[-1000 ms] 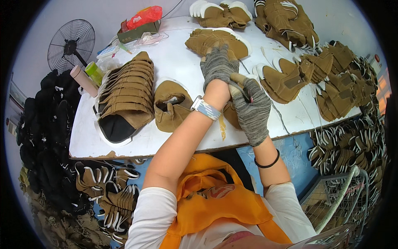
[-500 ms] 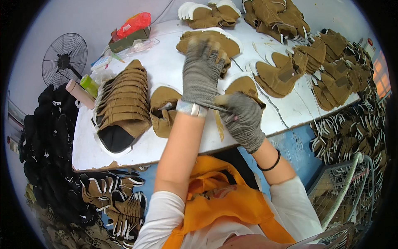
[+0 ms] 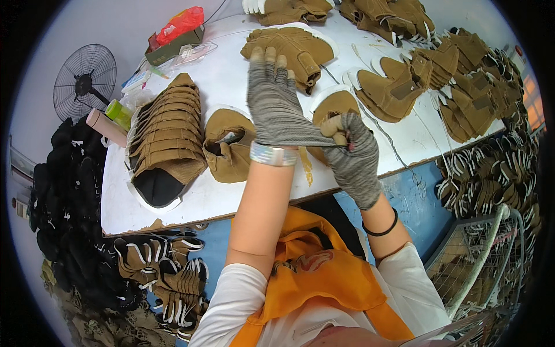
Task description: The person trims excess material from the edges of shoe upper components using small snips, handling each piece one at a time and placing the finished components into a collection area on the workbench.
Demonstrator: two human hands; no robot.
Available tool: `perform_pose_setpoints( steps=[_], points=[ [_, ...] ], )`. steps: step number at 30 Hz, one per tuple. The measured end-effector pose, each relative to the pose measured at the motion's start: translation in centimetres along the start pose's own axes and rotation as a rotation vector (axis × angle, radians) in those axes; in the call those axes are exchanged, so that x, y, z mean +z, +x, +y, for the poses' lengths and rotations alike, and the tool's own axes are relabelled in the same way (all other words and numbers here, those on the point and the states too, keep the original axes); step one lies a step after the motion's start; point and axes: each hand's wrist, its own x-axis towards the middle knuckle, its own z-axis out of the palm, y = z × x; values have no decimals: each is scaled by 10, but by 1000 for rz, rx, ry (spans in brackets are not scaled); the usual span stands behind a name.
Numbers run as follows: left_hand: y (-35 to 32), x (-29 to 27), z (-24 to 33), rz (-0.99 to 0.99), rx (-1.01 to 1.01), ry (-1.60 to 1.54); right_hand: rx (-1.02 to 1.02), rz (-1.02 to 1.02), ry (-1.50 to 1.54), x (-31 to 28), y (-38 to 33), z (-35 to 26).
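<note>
My left hand point(image 3: 273, 104), in a grey knit glove with bare fingertips, stretches over the white table with its fingers straight and holds nothing. My right hand point(image 3: 354, 159), gloved alike, is closed on the cuff of the left glove point(image 3: 309, 137) and pulls it out sideways past the wrist. Just beyond my left fingertips lies a brown shoe upper point(image 3: 295, 49) with a white edge. Another brown upper point(image 3: 338, 103) sits behind my right hand, partly hidden by it. To the left of my left wrist stands a single brown upper point(image 3: 228, 136).
A row of nested brown uppers point(image 3: 167, 124) lies at the table's left, near a green bottle point(image 3: 118, 113) and a pink bottle point(image 3: 106, 126). More uppers point(image 3: 390, 95) pile up on the right. A wire cart point(image 3: 477, 266) stands at lower right; loose threads point(image 3: 384, 144) trail off the table's edge.
My right hand has turned and pulled the left glove's cuff outward to the right. The left fingers have come up straighter and less blurred. The view has shifted slightly.
</note>
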Motion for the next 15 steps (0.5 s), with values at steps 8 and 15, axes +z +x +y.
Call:
perform_pose_setpoints(
  steps=[8,15],
  points=[
    [-9,3,3,-1,26,-318,28,-110,69,19,-34,-9],
    [-64,-30,0,-90,282,755,383,-153,409,-33,-49,-4]
  ],
)
